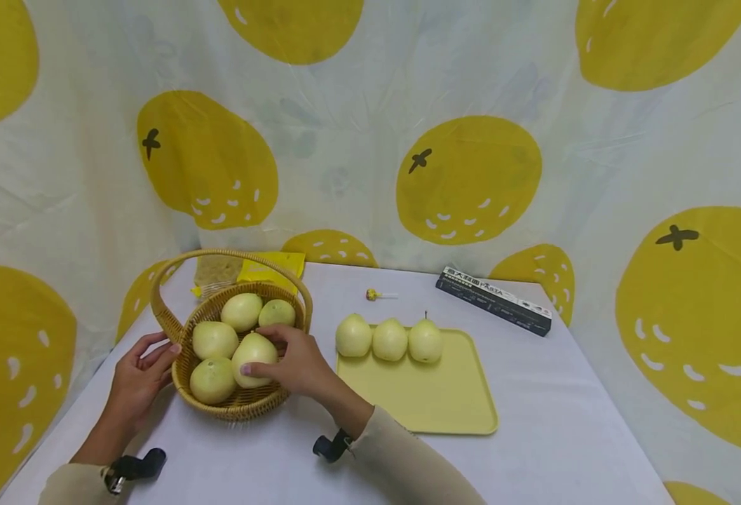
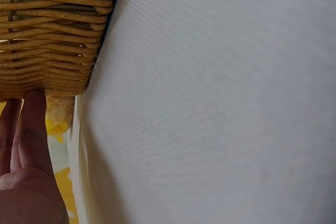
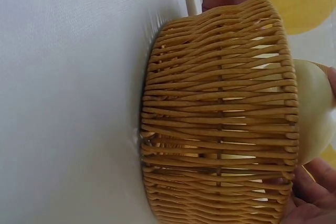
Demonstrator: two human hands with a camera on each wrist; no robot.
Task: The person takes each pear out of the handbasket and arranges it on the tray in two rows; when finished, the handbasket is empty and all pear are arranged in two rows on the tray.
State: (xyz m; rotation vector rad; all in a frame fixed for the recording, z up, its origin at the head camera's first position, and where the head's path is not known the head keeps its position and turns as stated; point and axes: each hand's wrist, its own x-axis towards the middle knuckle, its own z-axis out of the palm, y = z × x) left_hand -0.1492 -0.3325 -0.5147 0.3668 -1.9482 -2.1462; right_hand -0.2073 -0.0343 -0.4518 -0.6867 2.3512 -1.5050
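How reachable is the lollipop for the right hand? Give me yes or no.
Likely yes, after letting go: the right hand grips a pear in the basket, but nothing covers the lollipop on the table.

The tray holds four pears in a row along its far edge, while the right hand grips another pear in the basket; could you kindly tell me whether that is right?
Not quite: the tray holds three pears, not four, as the head view shows. They do sit in a row along its far edge, and the right hand grips another pear in the basket.
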